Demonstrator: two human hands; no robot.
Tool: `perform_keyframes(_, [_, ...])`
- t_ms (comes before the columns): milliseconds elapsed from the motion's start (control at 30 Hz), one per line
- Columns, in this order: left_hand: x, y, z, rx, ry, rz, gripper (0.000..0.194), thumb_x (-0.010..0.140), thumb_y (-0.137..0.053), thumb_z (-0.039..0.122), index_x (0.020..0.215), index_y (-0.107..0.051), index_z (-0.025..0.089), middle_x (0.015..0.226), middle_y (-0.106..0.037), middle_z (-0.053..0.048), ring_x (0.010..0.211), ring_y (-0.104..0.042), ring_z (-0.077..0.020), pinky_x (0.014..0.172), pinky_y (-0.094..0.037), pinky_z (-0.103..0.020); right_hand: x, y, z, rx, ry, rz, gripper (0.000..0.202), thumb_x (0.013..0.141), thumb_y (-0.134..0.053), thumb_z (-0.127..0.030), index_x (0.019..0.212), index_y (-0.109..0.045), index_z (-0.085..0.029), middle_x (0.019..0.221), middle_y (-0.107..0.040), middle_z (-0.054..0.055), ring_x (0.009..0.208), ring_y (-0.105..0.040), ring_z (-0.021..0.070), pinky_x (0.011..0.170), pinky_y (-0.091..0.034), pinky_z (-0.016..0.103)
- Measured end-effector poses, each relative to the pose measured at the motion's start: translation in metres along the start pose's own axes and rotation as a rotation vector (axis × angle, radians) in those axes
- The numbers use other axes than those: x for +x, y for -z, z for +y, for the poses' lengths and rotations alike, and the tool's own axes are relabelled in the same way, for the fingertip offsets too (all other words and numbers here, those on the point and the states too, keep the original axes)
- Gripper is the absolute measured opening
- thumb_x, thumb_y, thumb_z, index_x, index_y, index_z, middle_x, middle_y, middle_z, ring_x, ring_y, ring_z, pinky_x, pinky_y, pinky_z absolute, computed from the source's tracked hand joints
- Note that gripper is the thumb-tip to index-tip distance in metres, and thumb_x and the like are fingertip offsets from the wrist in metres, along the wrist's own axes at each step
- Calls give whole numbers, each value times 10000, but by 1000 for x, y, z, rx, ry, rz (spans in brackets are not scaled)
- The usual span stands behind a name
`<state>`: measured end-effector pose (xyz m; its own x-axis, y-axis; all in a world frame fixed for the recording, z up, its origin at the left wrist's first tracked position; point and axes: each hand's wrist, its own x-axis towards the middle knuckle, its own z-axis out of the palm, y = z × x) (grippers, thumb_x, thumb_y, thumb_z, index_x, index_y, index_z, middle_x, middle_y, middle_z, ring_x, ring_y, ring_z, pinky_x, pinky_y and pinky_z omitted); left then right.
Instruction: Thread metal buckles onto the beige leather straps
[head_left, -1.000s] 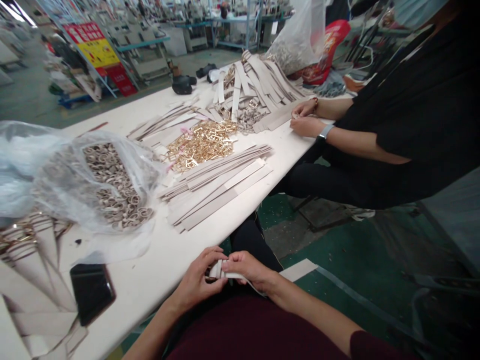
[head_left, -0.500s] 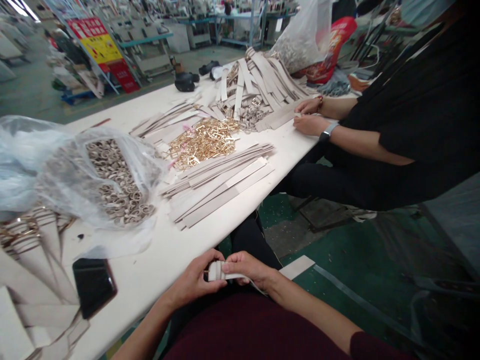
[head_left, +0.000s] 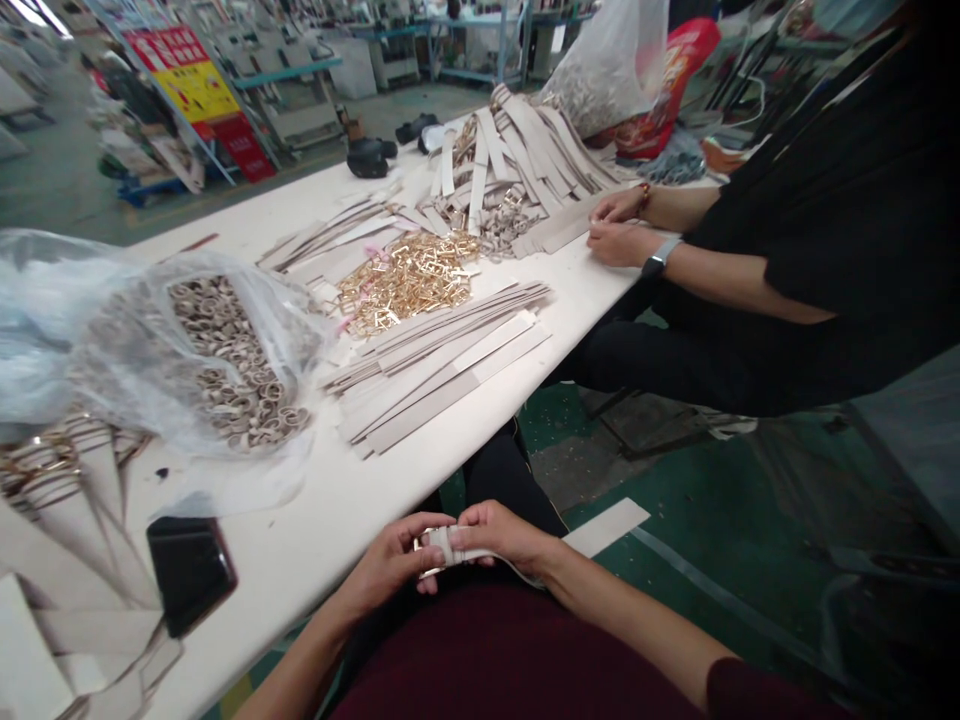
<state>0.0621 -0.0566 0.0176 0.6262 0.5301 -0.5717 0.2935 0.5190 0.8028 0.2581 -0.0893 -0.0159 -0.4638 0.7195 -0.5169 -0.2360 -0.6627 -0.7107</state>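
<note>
Over my lap, just off the table edge, both hands grip one pale grey belt strap [head_left: 607,528]. My left hand [head_left: 397,555] is closed around its buckle end, where a gold buckle [head_left: 420,560] shows between the fingers. My right hand [head_left: 499,535] pinches the strap a little to the right of the buckle, thumb on top, near a loop band around it. From there the strap runs under my right wrist, and its free end sticks out over the floor.
On the white table [head_left: 315,500] lie a phone [head_left: 191,575], buckled straps [head_left: 82,540], a plastic bag of small loops [head_left: 232,370], a heap of gold buckles [head_left: 412,280] and flat strips [head_left: 450,370]. To the right, a co-worker's hands [head_left: 619,235] handle a strip.
My left hand has turned and shifted its fingers on the buckle end, so more gold shows. The strap's free end has moved slightly right and up.
</note>
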Motion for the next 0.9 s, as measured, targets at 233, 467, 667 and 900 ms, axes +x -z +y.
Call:
perform_keyframes(233, [-4,1,20,316,-138,-48,498,710,-680,423,1147,-567,212,963,-604,-33,813,-570,-178,690,-455,-282,-1,-1,2,-76,5,76,385,614,-760,-465,628,-569,-131,473,-488,-62,369,-344,32,338,-202,178])
perform_keyframes(467, [-1,-15,18,719,-315,144,378,727,-676,327,1082,-622,208,1026,-648,-55,919,-584,-198,827,-447,-301,-4,-1,6,-41,-16,35,356,642,-736,-442,660,-603,-113,489,-505,-52,356,-334,20,320,-192,164])
perform_keyframes(667, [-3,-13,9,707,-259,185,389,715,-689,361,1067,-639,203,1004,-681,-37,887,-609,-192,814,-466,-301,-8,-1,4,36,-44,4,205,629,-677,-302,662,-610,-111,500,-517,-48,387,-372,30,359,-254,156])
perform_keyframes(900, [-4,-14,16,835,-298,137,366,738,-661,334,1086,-624,226,1035,-672,-34,901,-611,-183,808,-466,-289,-7,-8,-4,-198,-79,124,73,583,-576,-202,549,-555,-141,427,-477,-54,405,-392,60,389,-265,175])
